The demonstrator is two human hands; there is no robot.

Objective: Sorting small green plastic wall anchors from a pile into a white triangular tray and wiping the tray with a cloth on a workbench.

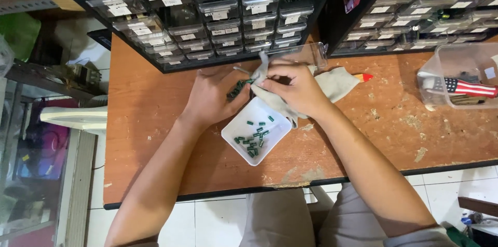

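Left hand (215,96) pinches small dark green parts (237,90), right hand (294,88) clenched on grey cloth (337,83), both just above white tray (233,132) on wooden surface (155,122); best rub gently, keep hands over tray so dropped parts land inside
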